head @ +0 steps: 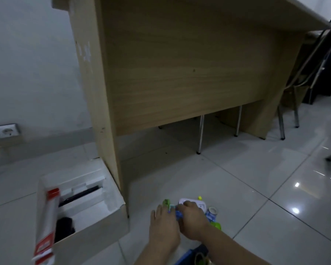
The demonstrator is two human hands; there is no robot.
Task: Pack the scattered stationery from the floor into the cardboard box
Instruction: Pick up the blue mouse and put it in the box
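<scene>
An open cardboard box (pixel 96 232) stands on the floor at the lower left, white inside, with a dark item in its near corner and a red-and-white flap on its left wall. To its right lies a small heap of stationery (pixel 211 213): a white packet, a roll of tape, green and blue pieces. My left hand (pixel 163 226) lies flat, palm down, at the heap's left edge. My right hand (pixel 192 219) is curled over the heap on small blue pieces (pixel 178 214); the grip itself is hidden under the fingers.
A wooden desk (pixel 180 73) stands just behind the box and the heap, with metal chair legs (pixel 200 134) under it. A wall socket with a white cable (pixel 4 131) is at the far left. A blue object (pixel 189 255) lies by my right forearm.
</scene>
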